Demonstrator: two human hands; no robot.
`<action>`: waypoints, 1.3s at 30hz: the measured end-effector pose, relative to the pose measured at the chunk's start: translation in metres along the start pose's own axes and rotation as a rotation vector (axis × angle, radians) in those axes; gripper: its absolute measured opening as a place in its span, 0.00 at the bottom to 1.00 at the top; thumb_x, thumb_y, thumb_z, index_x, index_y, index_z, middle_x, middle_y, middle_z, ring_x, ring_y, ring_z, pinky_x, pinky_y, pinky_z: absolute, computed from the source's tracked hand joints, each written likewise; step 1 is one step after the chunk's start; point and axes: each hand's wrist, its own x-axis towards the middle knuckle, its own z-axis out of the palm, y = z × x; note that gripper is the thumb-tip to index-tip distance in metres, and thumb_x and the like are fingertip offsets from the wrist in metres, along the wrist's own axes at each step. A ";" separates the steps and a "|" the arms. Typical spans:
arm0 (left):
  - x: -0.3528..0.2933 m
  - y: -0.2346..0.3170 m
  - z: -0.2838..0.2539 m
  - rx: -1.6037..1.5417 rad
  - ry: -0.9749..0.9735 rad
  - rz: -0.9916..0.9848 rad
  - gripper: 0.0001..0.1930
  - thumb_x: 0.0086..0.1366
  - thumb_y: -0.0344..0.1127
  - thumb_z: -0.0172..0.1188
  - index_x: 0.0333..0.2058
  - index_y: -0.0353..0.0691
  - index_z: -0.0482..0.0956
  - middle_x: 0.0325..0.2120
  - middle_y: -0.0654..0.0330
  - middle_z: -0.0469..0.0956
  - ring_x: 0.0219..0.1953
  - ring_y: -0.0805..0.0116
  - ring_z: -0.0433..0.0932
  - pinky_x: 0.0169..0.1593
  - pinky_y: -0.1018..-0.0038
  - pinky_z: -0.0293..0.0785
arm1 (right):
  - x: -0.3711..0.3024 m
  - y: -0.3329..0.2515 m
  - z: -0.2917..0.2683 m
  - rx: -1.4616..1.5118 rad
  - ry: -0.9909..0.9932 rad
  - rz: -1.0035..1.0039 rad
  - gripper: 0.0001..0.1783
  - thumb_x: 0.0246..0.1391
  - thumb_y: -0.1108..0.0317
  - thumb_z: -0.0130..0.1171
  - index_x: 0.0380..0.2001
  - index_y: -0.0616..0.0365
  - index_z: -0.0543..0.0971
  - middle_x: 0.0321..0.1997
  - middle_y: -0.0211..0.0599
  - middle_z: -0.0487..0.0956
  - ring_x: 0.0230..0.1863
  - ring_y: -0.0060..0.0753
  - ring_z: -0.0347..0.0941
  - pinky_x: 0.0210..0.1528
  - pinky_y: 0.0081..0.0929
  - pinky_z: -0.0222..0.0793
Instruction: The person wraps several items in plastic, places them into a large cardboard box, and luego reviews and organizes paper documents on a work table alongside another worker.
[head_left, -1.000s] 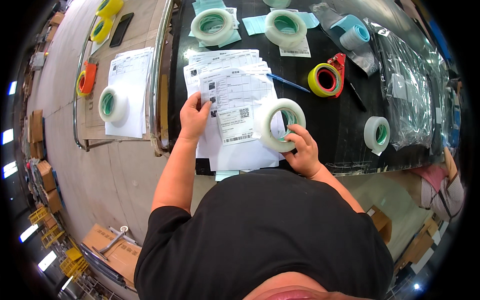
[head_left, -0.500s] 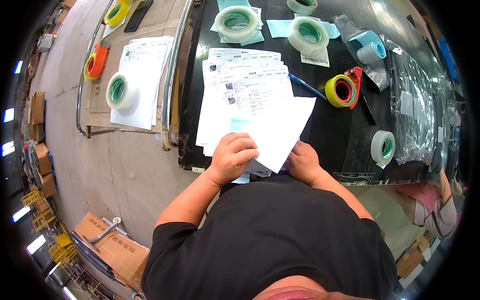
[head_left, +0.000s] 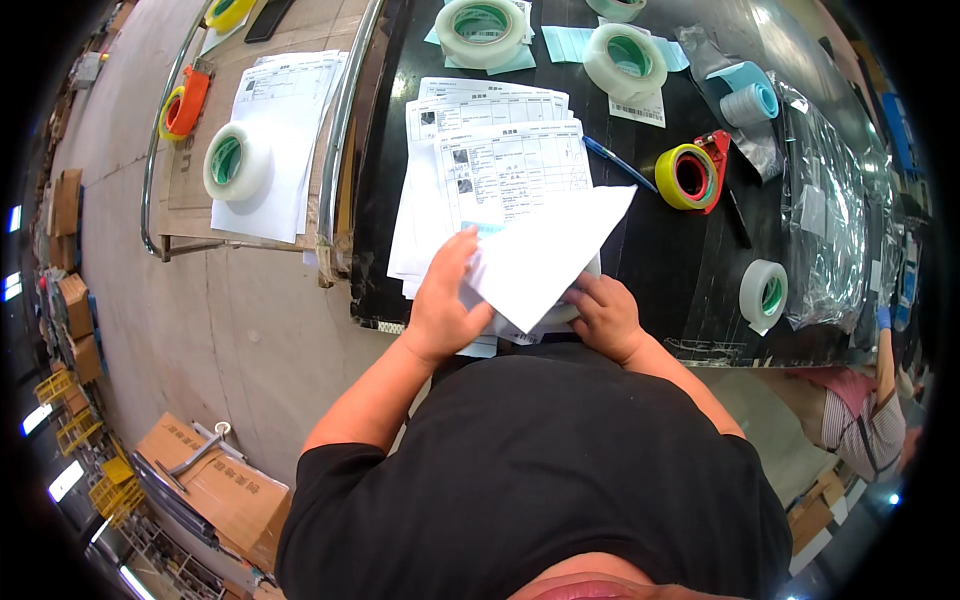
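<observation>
By the counter's near edge, over a paper stack, a turned-up white sheet. Left hand at its left side, thumb and fingers spread; right hand, apart, curled by the sheet's right edge, grip unclear. Toward the right edge, blue pen, tape dispenser.
</observation>
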 end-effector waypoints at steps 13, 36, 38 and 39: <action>0.017 -0.013 -0.003 0.270 -0.201 -0.408 0.31 0.46 0.31 0.73 0.51 0.35 0.73 0.37 0.54 0.79 0.43 0.52 0.79 0.47 0.63 0.74 | -0.004 0.006 -0.001 0.046 0.135 -0.055 0.23 0.30 0.75 0.63 0.37 0.50 0.77 0.51 0.30 0.76 0.30 0.37 0.71 0.34 0.33 0.69; 0.042 0.031 0.119 -0.416 -0.245 -0.573 0.23 0.55 0.26 0.67 0.50 0.31 0.74 0.43 0.54 0.82 0.45 0.69 0.80 0.50 0.72 0.76 | -0.116 0.012 -0.044 -0.170 0.321 0.190 0.24 0.32 0.75 0.65 0.39 0.50 0.75 0.52 0.31 0.76 0.30 0.40 0.72 0.33 0.34 0.69; 0.044 0.027 0.130 -0.429 -0.261 -0.548 0.23 0.55 0.26 0.67 0.51 0.33 0.75 0.42 0.55 0.83 0.45 0.69 0.80 0.50 0.73 0.75 | -0.129 0.011 -0.047 -0.165 0.337 0.257 0.25 0.33 0.75 0.67 0.40 0.49 0.75 0.52 0.32 0.76 0.33 0.41 0.73 0.35 0.35 0.70; 0.046 0.024 0.132 -0.377 -0.263 -0.548 0.24 0.55 0.27 0.68 0.51 0.33 0.74 0.43 0.54 0.83 0.45 0.68 0.80 0.50 0.72 0.75 | -0.134 0.010 -0.048 -0.170 0.336 0.273 0.25 0.33 0.75 0.67 0.40 0.49 0.75 0.52 0.32 0.76 0.33 0.41 0.73 0.35 0.35 0.70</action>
